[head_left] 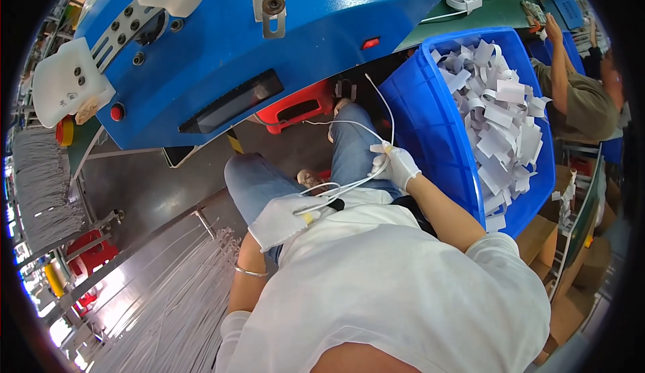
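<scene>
My left hand, white-gloved, sits by my waist; the white cable meets it, but its fingers are hidden and I cannot tell how far they close. My right hand, also gloved, is pinched closed on the cable over my right thigh. White cable: slim, smooth, in several loose strands between the hands above my lap; one length arches upward beyond the right hand, another trails toward the machine. Right side: the wall of a blue crate, heaped with curled white strips, stands near my right forearm and limits sideways room. Ahead, the lower edge of the blue machine runs past my knees; a gap lies between, with a red stool showing there. More room to the left, over grey floor. Farther off, a green surface.
</scene>
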{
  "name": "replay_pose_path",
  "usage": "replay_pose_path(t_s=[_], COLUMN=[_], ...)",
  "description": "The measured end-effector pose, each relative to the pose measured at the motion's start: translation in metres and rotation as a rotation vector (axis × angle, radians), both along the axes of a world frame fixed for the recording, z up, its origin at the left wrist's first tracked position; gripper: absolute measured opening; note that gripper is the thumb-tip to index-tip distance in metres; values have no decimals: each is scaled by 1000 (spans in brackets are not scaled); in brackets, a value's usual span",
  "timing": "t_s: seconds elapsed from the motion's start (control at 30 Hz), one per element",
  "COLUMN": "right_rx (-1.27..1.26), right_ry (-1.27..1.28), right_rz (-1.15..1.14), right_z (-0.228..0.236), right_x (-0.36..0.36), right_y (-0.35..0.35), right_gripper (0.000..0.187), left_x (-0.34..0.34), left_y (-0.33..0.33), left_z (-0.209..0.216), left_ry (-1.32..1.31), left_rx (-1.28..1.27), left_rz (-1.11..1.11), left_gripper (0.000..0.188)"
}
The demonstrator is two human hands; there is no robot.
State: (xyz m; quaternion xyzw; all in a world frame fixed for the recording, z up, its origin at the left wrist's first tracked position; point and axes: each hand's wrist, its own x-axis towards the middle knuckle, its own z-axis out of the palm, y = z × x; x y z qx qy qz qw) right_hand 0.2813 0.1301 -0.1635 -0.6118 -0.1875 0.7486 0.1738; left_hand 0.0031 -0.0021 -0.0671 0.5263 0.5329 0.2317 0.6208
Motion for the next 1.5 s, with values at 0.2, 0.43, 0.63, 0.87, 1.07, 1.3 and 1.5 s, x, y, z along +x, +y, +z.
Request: replay_pose_path(t_s=[0.2, 0.43, 0.63, 0.87, 1.07, 1.3, 1.5], right_rx=[156, 38, 748, 840, 771, 1306, 1177], right_ry=[-80, -108, -39, 97, 1083, 639, 308], right_rz=[145, -41, 150, -181, -427, -438, -629], right_z=[-1, 8, 84, 143, 260, 317, 239], right_x=[8, 15, 23, 45, 111, 282, 420], right_y=[-2, 1, -21, 15, 44, 85, 106], right_gripper=[43, 46, 50, 41, 18, 23, 30], left_x=[1, 3, -40, -38, -72, -186, -208], left_y=[-2, -17, -86, -71, -60, -183, -191], left_z=[-5, -13, -45, -4, -96, -201, -86], left_ry=[-42, -266, -220, -1014, -703, 1063, 582], left_rx=[75, -37, -66, -270, -424, 250, -224], left_rz=[71, 693, 1107, 1073, 1766, 1463, 1643], left_gripper=[31, 28, 34, 25, 20, 14, 41])
